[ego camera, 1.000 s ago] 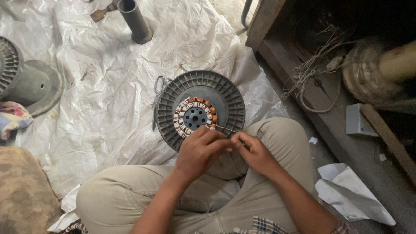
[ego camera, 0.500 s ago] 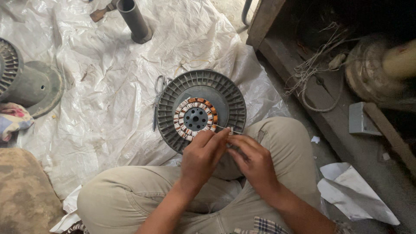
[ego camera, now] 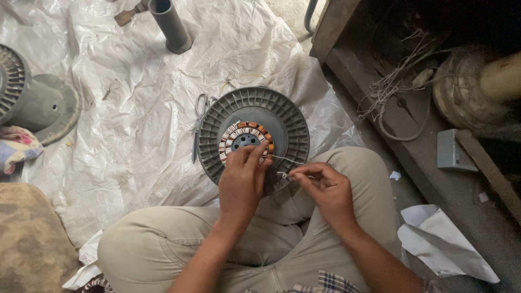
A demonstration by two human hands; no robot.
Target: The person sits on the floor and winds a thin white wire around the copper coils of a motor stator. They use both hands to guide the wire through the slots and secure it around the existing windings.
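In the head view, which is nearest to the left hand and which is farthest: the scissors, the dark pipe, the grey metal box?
Measured from the left hand:
1. Scissors, on the white sheet just beyond the hand, to its left.
2. Dark pipe, standing at the top of the sheet.
3. Grey metal box, far right by the wooden planks.

1. A crumpled white plastic sheet (ego camera: 135,125) covers the floor.
2. Scissors (ego camera: 198,122) lie on the sheet.
3. A dark pipe (ego camera: 169,24) stands upright near the top edge.
4. A grey ribbed housing (ego camera: 30,100) sits at the left.
5. A tangle of wire (ego camera: 399,87) lies at the right.
6. White paper (ego camera: 442,244) lies crumpled at the lower right.
7. A small grey box (ego camera: 450,149) rests beside a wooden strip (ego camera: 491,173).
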